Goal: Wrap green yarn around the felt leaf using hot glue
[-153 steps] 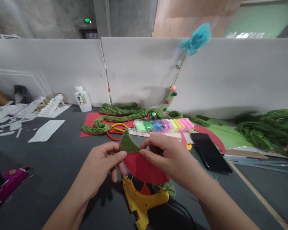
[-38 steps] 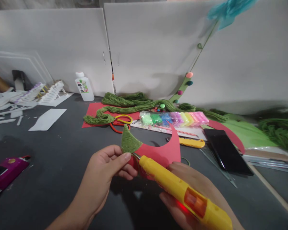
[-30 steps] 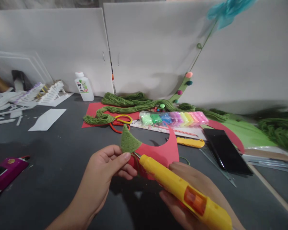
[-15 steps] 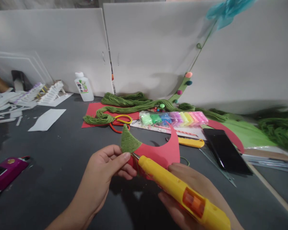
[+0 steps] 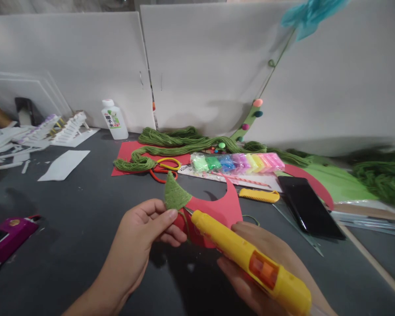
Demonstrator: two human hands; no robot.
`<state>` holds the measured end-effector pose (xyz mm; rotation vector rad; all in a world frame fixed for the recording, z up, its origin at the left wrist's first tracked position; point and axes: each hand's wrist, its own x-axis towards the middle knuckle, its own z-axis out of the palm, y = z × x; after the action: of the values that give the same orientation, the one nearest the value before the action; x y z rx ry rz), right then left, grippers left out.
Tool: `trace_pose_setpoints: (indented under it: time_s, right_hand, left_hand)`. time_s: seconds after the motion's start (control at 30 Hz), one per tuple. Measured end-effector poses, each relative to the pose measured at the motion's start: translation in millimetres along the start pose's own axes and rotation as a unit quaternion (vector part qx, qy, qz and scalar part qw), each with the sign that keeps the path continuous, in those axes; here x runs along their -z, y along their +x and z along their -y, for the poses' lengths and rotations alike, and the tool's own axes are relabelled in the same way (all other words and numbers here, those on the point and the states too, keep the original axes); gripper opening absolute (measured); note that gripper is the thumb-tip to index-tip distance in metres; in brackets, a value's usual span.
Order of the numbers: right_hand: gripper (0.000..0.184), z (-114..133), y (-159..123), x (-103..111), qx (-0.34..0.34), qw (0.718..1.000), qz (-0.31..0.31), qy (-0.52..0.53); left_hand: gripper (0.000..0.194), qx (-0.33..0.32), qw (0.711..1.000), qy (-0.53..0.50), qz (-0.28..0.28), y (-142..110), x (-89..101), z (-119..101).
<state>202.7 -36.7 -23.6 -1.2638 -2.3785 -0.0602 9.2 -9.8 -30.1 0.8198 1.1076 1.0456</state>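
A red crescent card [image 5: 219, 213], one tip wrapped in green yarn [image 5: 176, 194], is held above the counter [image 5: 95, 206], well apart from its back edge. The wrapped end is pinched in the grip of the left hand [image 5: 145, 226]. A yellow glue gun [image 5: 233, 245] is clasped by the right hand [image 5: 266, 241], nozzle aimed at the yarn. Near the back edge, a white bottle [image 5: 115, 120] is seen.

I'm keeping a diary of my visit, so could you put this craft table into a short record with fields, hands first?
Left hand: pinches the red crescent-shaped card near one tip
Tip covering: green yarn wrap
Right hand: grips the yellow glue gun
Nozzle: close to the wrap's lower edge; contact unclear
Beyond the card: green yarn hanks
Right side: yellow box cutter, black smartphone
Left side: white bottle, standing upright
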Motion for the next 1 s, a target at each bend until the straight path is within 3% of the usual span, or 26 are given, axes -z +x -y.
trace_pose_setpoints:
  time_s: [0.13, 0.3, 0.6, 1.0]
  right_hand:
    - [0.014, 1.5, -0.7, -1.4, 0.000, 1.000, 0.007, 0.008]
    - [0.018, 5.3, 2.9, -0.9, 0.005, 0.999, -0.053, -0.012]
    - [0.014, 2.5, 5.0, 1.6, -0.026, 0.999, 0.018, 0.041]
    - [0.016, 0.2, 6.3, 3.7, -0.105, 0.990, -0.023, 0.094]
  left_hand:
    - [0.013, 0.000, 1.000, 0.006, 0.003, -0.1, -0.1, 0.2]
    - [0.013, 0.000, 1.000, 0.005, 0.007, -0.4, 0.6, 0.7]
    - [0.014, 0.000, 1.000, -0.003, 0.004, -0.5, 0.6, -0.1]
    - [0.015, -0.003, 1.000, -0.007, -0.012, 3.7, 1.9, -1.9]
